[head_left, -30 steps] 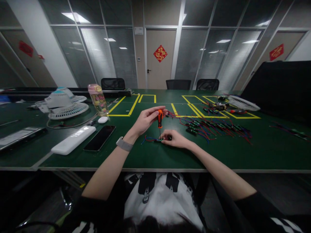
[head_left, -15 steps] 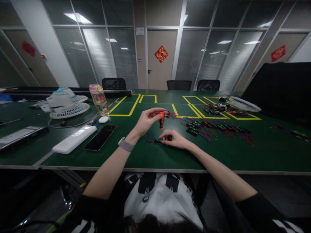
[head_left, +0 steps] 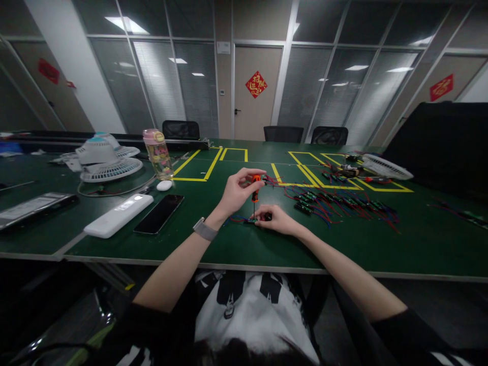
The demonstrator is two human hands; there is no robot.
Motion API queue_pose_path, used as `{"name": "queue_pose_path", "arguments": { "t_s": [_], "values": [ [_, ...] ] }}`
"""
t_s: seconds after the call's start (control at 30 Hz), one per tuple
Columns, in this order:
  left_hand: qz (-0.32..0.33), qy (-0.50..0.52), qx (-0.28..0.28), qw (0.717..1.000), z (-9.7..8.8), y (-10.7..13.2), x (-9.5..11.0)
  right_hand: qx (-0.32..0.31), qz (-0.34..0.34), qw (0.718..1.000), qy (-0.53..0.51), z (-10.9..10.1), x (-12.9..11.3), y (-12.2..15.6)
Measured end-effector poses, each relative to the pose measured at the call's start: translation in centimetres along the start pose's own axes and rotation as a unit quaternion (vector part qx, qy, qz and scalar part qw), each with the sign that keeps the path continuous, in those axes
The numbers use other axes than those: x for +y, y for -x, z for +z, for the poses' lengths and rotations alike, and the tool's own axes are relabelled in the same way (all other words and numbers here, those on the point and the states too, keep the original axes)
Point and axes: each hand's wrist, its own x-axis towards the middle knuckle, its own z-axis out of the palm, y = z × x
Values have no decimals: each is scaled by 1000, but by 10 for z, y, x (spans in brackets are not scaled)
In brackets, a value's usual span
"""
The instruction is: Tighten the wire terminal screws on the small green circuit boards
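Note:
My left hand is closed around the orange and black handle of a screwdriver, which stands upright with its shaft pointing down. The tip meets a small green circuit board lying on the table, with red and blue wires trailing off its left side. My right hand pinches the right end of that board between thumb and fingers, partly covering it. A dark piece shows within the curl of the right fingers; I cannot make out what it is.
Several wired circuit boards lie in a pile to the right. A phone, a white power bank, a pink-lidded bottle and a white fan stand or lie left. Yellow tape marks the green table.
The view has shifted slightly. My left wrist and fingers have turned a little about the screwdriver handle. The right hand keeps its hold on the board.

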Motion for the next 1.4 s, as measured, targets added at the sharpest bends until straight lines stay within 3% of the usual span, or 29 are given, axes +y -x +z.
{"name": "queue_pose_path", "arguments": {
  "t_s": [0.07,0.13,0.3,0.5,0.67,0.87,0.93,1.07,1.27,1.4],
  "values": [
    [28,-62,42,997,1,1,1,2,0,1000,4,0,-1,0],
    [45,-86,50,994,1,1,2,-1,-1,1000,7,0,-1,0],
    [-20,99,-40,994,0,0,1,-3,-3,1000,12,-1,-1,0],
    [-22,48,49,997,-2,-1,0,2,-4,1000,25,-1,-2,1],
    [-47,170,-24,984,-1,-2,-3,2,-5,1000,27,1,-2,0],
    [-43,75,31,996,-3,-1,-2,0,-3,1000,25,1,-4,0],
    [-35,68,21,997,-6,-2,1,1,-4,1000,27,1,-4,0],
    [-66,163,-35,984,-10,-3,4,2,-4,1000,29,1,-3,0],
    [-47,96,14,994,-10,-3,-2,0,-6,999,32,0,-4,0],
    [-56,137,-35,988,-9,-2,1,-1,-6,999,34,0,-4,0]
  ]
}}
